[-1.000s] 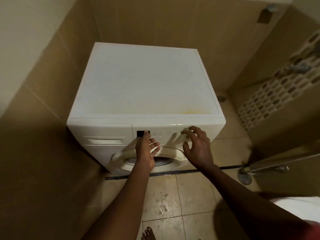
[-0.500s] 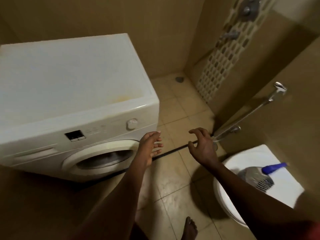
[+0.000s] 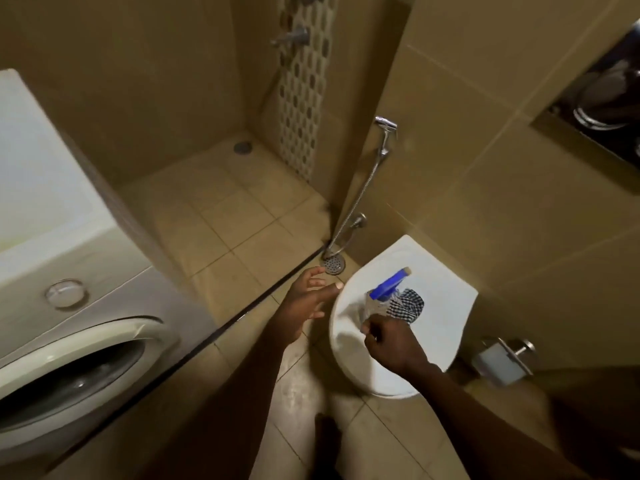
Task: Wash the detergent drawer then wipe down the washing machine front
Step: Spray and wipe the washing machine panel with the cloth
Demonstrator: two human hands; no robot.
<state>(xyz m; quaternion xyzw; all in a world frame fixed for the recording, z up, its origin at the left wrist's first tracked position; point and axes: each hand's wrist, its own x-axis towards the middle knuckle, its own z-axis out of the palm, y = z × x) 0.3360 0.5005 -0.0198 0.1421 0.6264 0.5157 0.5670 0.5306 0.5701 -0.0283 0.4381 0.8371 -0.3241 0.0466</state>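
The white washing machine fills the left edge, showing its round dial and porthole door; its detergent drawer is out of view. A spray bottle with a blue trigger and a black-and-white checked cloth lie on the closed white toilet lid. My right hand is over the lid with its fingers curled around the bottle's lower body. Just left of the lid, my left hand hovers above the floor, fingers spread and holding nothing.
A floor drain sits beyond my left hand. On the right wall hang a hand sprayer with its hose and a toilet paper holder. The shower corner with a tap lies behind. My bare foot stands on the tiles.
My view has swung right, from the washing machine to the toilet. Both hands left the machine's front; the right one reached down onto the spray bottle on the lid.
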